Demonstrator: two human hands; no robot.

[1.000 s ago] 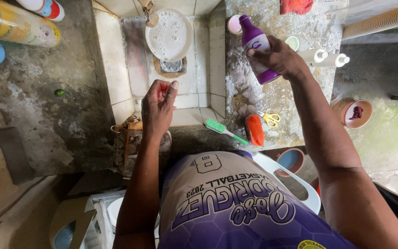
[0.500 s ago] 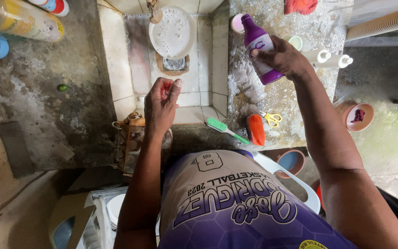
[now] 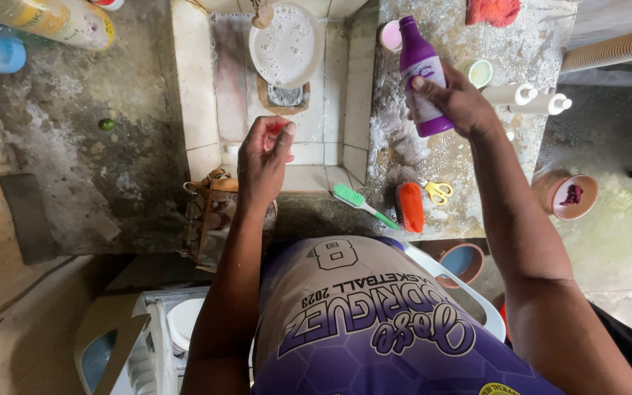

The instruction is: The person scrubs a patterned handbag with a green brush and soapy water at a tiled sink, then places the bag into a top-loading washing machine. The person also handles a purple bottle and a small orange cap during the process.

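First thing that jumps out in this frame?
The purple bottle, upright on the stone counter right of the tiled basin, gripped by the right hand. Next, the left hand, raised over the basin's near edge with something small and red pinched at the fingertips. In the basin sits a white bowl of foamy water; an orange brush and yellow scissors lie at the counter's front.

Around the tiled sink (image 3: pixel 199 110), the tabletop (image 3: pixel 74 168) to its left lay mostly bare, with only a small green lime (image 3: pixel 106 124) near it and bottles (image 3: pixel 45 22) at the far left corner. Inside the sink, a foamy white plate (image 3: pixel 287 44) covered the far end over the drain. Right of the sink stood a purple bottle (image 3: pixel 422 73), a pink lid (image 3: pixel 390 35), a green cup (image 3: pixel 479 72), two white bottles (image 3: pixel 528 99), scissors (image 3: pixel 437 192), an orange brush (image 3: pixel 410 207) and a green brush (image 3: pixel 360 203), crowding passage there.
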